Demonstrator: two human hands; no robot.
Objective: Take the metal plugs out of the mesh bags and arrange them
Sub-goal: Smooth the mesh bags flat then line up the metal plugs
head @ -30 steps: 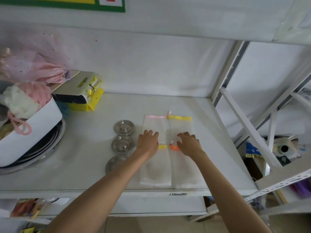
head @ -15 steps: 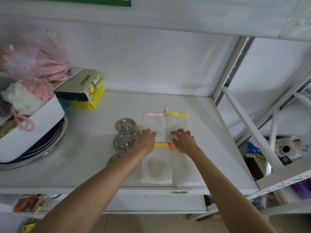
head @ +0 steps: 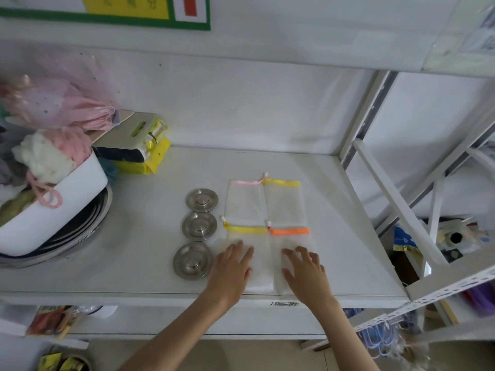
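The step in hand looks like the tidying end of the task; three metal plugs (head: 201, 200) (head: 199, 226) (head: 192, 261) lie in a column on the white shelf (head: 150, 210), just left of four mesh bags set flat in a two-by-two block; the left hand (head: 232, 266) rests spread and palm-down on the yellow-banded bag (head: 247, 234), the right hand (head: 305, 267) likewise spread on the orange-banded bag (head: 290, 235), neither pinching anything; the far bags, pink-banded (head: 245, 202) and yellow-topped (head: 285, 202), look flat and empty; whether a plug remains under the palms I cannot tell; next calls for feeling the near bags for one.
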